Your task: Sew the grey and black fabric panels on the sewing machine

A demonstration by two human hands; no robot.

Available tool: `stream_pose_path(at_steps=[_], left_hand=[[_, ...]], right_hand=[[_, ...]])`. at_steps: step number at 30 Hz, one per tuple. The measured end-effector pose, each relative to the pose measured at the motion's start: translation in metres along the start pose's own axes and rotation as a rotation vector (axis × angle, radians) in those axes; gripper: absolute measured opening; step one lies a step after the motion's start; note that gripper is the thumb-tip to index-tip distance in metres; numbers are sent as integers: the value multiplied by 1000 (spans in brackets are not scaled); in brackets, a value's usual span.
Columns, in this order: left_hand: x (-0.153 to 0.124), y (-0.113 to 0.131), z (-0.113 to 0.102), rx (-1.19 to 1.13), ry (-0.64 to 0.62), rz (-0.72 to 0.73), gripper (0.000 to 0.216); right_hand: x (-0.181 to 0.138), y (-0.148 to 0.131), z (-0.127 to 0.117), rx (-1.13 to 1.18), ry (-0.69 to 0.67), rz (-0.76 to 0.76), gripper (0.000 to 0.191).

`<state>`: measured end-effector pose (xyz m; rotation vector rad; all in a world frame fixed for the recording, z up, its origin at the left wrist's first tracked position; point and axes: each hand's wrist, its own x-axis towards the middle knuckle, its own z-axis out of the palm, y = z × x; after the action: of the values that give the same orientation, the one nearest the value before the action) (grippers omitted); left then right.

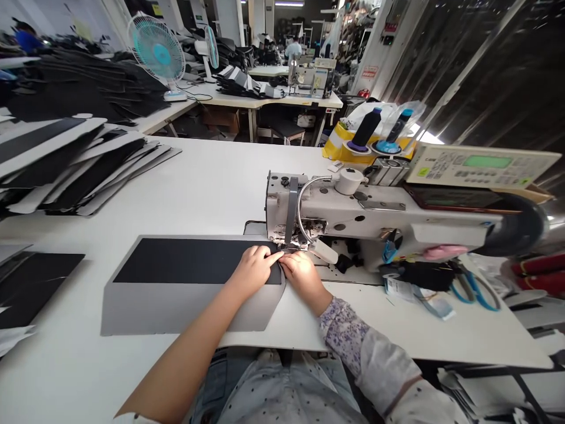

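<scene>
A grey fabric panel [176, 309] with a black strip [176, 260] along its far side lies flat on the white table. Its right end reaches under the head of a sewing machine [318, 203]. My left hand [253, 268] rests on the black strip near the needle area, index finger stretched toward the right and the others loosely curled. Beside it, my right hand [302, 274] has its fingers pressed together on the panel's right edge, just below the presser foot. The fingertips of both hands nearly meet there, and the needle itself is hard to make out.
Stacked grey and black pieces [79, 165] stand at the left, with more black pieces [39, 282] nearer. Thread cones [366, 129] and a control panel [483, 166] sit behind the machine. Blue-handled scissors [474, 288] lie at right. A fan [159, 53] stands on a farther table.
</scene>
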<state>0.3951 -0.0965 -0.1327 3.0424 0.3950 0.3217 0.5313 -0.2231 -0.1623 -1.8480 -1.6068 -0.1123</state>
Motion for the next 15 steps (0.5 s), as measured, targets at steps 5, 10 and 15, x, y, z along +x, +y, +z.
stream_pose_path(at_steps=[5, 10, 15], left_hand=[[7, 3, 6, -44, 6, -8, 48], [4, -9, 10, -115, 8, -37, 42], [15, -23, 14, -146, 98, -107, 28]], right_hand=[[-1, 0, -3, 43, 40, 53, 22], [-2, 1, -3, 42, 9, 24, 20], [2, 5, 4, -45, -44, 52, 23]])
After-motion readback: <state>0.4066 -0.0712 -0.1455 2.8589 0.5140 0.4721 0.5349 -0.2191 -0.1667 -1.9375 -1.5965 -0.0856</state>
